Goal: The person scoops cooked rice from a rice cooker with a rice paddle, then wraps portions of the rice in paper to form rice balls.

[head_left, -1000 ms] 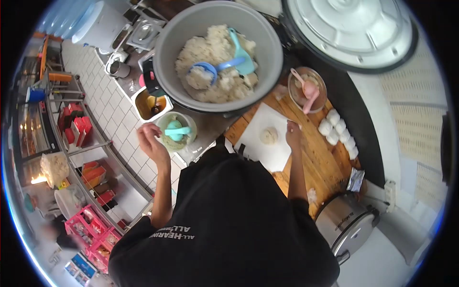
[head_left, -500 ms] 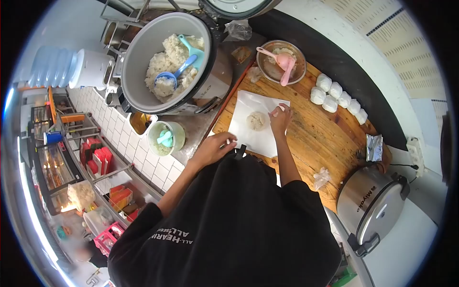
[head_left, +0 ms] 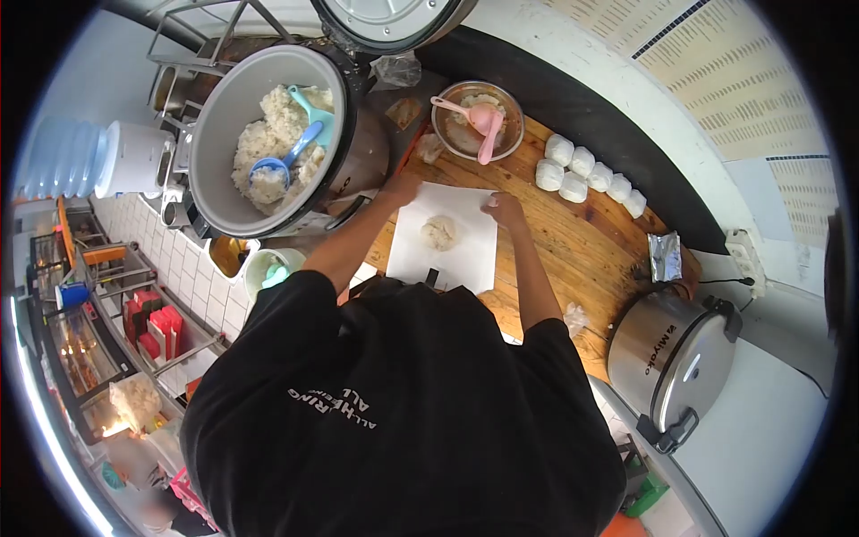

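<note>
A white sheet of wrapping paper (head_left: 407, 255) lies on the wooden table in front of me, with a round mound of cooked rice (head_left: 438, 233) in its middle. My left hand (head_left: 402, 190) is at the far left corner of the sheet, its fingers closed on the paper edge. At the far right corner, my right hand (head_left: 506, 211) pinches the paper between thumb and fingers. Beyond the sheet stands a metal bowl (head_left: 514, 143) with rice and pink scoops (head_left: 484, 119) in it.
A large open rice cooker (head_left: 208, 134) holds rice, a blue scoop (head_left: 291, 154) and a turquoise paddle (head_left: 318, 112). Several wrapped white bundles (head_left: 573, 186) sit at the back right. A closed steel cooker (head_left: 658, 353) stands right. People (head_left: 157, 510) are at lower left.
My left hand has moved from the near left side of the paper to its far left corner. My right hand stays at the far right corner. The camera view has shifted.
</note>
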### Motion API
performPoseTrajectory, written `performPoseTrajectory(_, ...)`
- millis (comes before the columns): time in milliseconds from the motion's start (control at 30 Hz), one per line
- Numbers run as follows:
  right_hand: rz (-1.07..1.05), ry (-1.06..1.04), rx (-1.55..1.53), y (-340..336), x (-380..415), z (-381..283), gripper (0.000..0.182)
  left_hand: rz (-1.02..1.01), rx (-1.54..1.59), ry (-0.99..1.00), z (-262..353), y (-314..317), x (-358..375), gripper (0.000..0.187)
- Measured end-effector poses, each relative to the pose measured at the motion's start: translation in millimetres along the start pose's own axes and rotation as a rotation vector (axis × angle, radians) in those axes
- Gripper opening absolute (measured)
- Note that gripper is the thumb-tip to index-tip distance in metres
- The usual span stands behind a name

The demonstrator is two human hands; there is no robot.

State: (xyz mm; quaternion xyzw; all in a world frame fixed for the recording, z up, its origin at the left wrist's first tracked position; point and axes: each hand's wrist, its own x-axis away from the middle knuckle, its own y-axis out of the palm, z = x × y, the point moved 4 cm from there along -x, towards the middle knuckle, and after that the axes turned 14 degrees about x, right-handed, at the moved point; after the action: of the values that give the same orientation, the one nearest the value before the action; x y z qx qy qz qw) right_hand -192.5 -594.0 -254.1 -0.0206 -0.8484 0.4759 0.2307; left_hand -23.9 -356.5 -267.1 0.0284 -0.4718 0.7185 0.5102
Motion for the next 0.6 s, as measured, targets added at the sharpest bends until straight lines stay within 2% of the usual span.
performPoseTrajectory(33, 0.083, 0.009, -0.064, 0, 1, -1, 0.048, 0.105, 0.063, 0.059, -4, -6, 5, 0.034)
performPoseTrajectory(67, 0.079, 0.011, -0.064, 3, 3, -1, 0.048, 0.102, 0.065, 0.057, -6, -2, 7, 0.034)
performPoseTrajectory(133, 0.104, 0.053, -0.104, 21, 7, 8, 0.053, 0.421, 0.517, -0.014, 7, -5, 39, 0.034)
performPoseTrajectory(167, 0.1, 0.05, -0.1, 37, 7, 10, 0.053, 0.424, 0.521, -0.018, 12, 6, 47, 0.034)
performPoseTrajectory(233, 0.27, 0.257, -0.674, 60, 20, 20, 0.058, 0.711, 1.249, 0.003, 1, 34, 58, 0.044)
performPoseTrajectory(267, 0.259, 0.261, -0.668, 69, 34, 19, 0.058, 0.711, 1.258, -0.008, -11, 52, 66, 0.044)
performPoseTrajectory(333, 0.261, 0.37, -0.528, 70, 71, 3, 0.063, 0.523, 0.93, -0.061, -49, 95, 74, 0.052)
performPoseTrajectory(367, 0.253, 0.372, -0.523, 69, 91, -2, 0.063, 0.522, 0.936, -0.068, -49, 98, 91, 0.052)
performPoseTrajectory(433, -0.052, 0.34, -0.446, 85, 122, -8, 0.055, 0.242, 0.599, -0.195, -41, 110, 125, 0.05)
performPoseTrajectory(467, -0.057, 0.341, -0.445, 90, 129, -6, 0.055, 0.24, 0.602, -0.198, -40, 114, 138, 0.05)
performPoseTrajectory(533, -0.389, 0.144, -0.1, 96, 144, -19, 0.043, 0.164, 0.467, -0.186, -43, 125, 155, 0.045)
performPoseTrajectory(567, -0.492, 0.308, -0.241, 84, 158, -26, 0.041, 0.188, 0.546, -0.15, -45, 127, 159, 0.043)
performPoseTrajectory(600, -0.499, 0.31, -0.24, 87, 159, -21, 0.041, 0.184, 0.549, -0.156, -49, 124, 162, 0.043)
